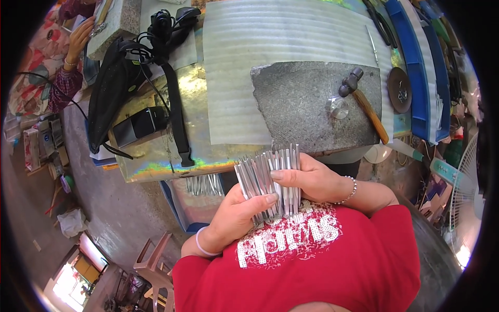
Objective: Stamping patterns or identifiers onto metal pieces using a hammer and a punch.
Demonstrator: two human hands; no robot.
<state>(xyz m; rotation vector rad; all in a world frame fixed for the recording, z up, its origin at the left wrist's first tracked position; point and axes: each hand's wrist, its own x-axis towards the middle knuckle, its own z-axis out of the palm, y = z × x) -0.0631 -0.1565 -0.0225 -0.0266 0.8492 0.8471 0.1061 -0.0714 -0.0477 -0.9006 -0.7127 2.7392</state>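
Metal rods [264, 179] sit bunched in our left hand [234, 213] and right hand [317, 179], by the near edge of the table [213, 162], where we have fingers clamped around them and thumbs [293, 178] laid across the front, likely so the loose bundle cannot splay.

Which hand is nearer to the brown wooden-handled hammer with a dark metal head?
Right. The right hand is below and left of the hammer in the picture; the left hand lies farther down and left.
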